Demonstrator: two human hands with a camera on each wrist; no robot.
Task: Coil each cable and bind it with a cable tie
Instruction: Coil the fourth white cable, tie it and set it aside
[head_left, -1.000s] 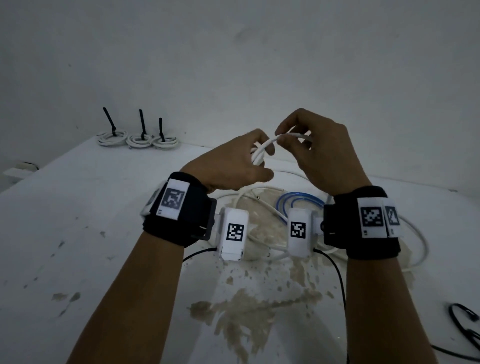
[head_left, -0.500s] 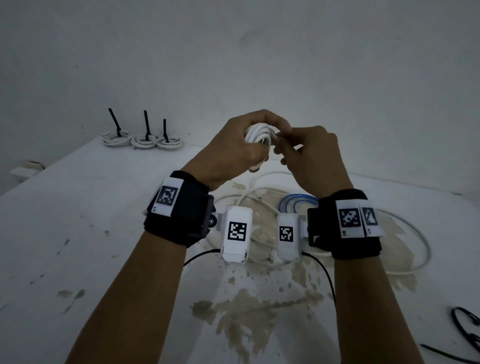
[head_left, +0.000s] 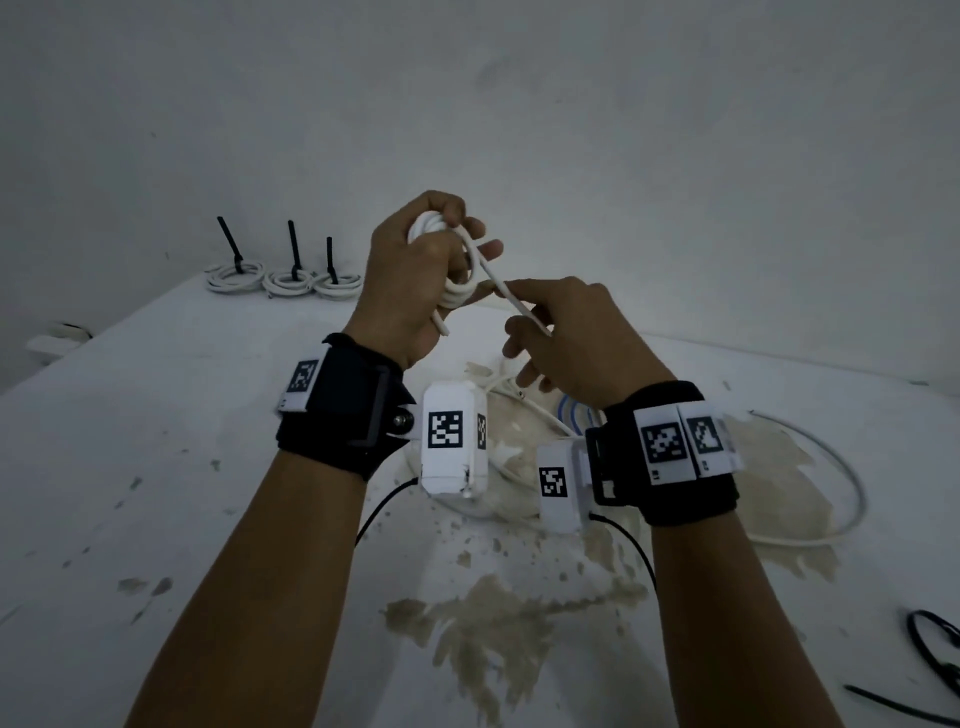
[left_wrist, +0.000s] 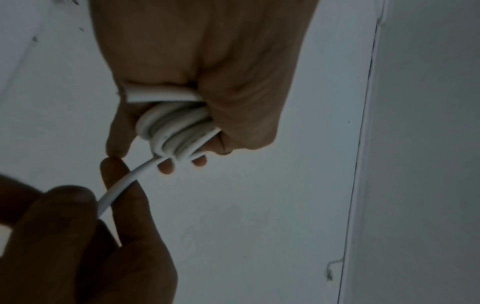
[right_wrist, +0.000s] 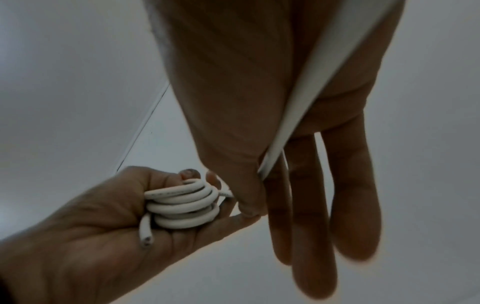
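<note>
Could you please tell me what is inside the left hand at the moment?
The left hand grips a white cable coil, one cut end poking out. Fingers cover the coil's far side.

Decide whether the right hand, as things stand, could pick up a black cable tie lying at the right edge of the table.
Probably not yet: the right hand pinches the free end of the white cable coiled in the left hand. The black cable ties lie unobstructed on the table.

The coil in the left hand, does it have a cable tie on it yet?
No, the white coil gripped by the left hand shows only bare loops, no tie around them.
</note>
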